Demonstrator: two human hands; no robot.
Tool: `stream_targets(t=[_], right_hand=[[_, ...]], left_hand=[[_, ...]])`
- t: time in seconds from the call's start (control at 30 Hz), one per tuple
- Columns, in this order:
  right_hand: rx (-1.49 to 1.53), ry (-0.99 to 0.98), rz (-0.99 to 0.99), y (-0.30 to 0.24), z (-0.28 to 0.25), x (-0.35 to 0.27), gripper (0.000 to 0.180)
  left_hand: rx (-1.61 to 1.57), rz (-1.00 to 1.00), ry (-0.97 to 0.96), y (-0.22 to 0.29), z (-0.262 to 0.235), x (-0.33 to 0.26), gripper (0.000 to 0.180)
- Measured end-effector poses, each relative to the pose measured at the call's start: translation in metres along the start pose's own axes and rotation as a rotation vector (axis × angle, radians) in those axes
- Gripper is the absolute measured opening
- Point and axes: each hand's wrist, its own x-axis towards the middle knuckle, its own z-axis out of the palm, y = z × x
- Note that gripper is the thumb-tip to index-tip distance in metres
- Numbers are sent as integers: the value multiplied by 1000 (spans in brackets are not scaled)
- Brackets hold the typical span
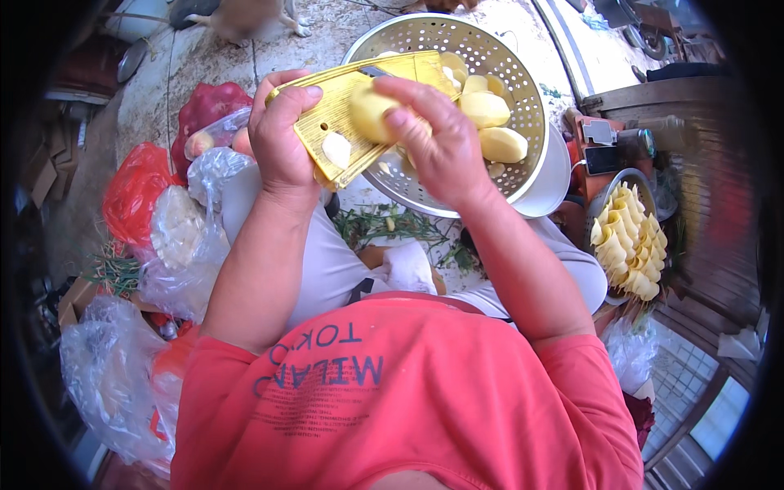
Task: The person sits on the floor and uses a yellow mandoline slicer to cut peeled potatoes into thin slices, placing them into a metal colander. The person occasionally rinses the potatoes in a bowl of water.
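My left hand grips the near left end of a yellow slicer, which slants up to the right over a metal colander. Its thumb lies on top, along the edge. Against the ridged face, my right hand holds a peeled potato; the fingers are slightly blurred. A dark blade shows near the slicer's far end. One pale thin piece clings to the near end. Inside the colander lie several peeled potatoes, to the right of the slicer.
At right, a metal bowl holds skewered, wavy yellow slices; a phone lies beyond it. Red bags and clear plastic bags crowd the left. Green scraps litter the floor between my legs. An animal stands at the far left.
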Motion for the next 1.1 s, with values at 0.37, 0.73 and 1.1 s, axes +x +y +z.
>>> stream_targets(t=[0.37, 0.73, 1.1], right_hand=[[-109, 202, 444, 88, -24, 18, 37], [-189, 232, 536, 98, -31, 26, 38], [-323, 261, 110, 83, -18, 11, 31]], left_hand=[[40, 6, -16, -3, 7, 1, 32], [62, 4, -48, -1, 9, 2, 31], [93, 19, -79, 2, 14, -3, 29]])
